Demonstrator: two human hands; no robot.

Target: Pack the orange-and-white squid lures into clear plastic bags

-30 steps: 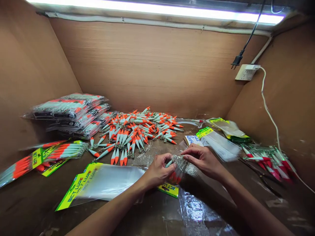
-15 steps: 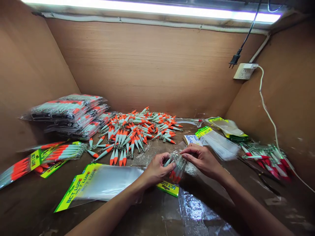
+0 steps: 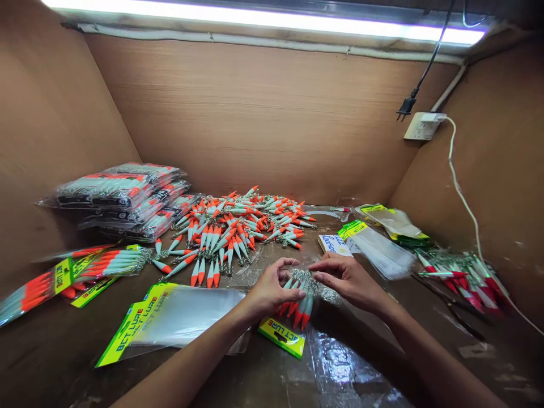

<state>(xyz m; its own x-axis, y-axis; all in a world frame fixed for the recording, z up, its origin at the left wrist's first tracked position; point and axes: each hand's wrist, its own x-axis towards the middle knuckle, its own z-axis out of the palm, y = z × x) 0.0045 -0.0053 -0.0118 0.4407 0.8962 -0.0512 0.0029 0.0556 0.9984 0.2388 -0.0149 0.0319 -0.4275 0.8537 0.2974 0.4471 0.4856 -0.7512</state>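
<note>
A clear bag with a yellow-green BCT LURE header (image 3: 283, 337) holds several white-and-orange fishing lures (image 3: 302, 309), hooks pointing away from me and orange tips toward the header. My left hand (image 3: 274, 289) grips the bag's left side, thumb over the lures. At the hook end, my right hand (image 3: 340, 275) pinches the bag's open edge with thumb and forefinger. A big heap of loose white-and-orange lures (image 3: 238, 224) lies behind my hands. Left of my left hand, flat bags with the same header (image 3: 170, 314) are stacked.
Packed lure bags (image 3: 123, 198) are piled at the back left; filled BCT LURE bags (image 3: 97, 266) lie below them. To the right are more flat bags (image 3: 378, 246), a paper box (image 3: 334, 245) and red-and-white lures (image 3: 463, 277). A black plug (image 3: 407, 106) hangs near the socket (image 3: 423, 126).
The bag has turned and tipped toward me, so its header and the lures' orange tips show more plainly. Both hands stay on it, nearly in place.
</note>
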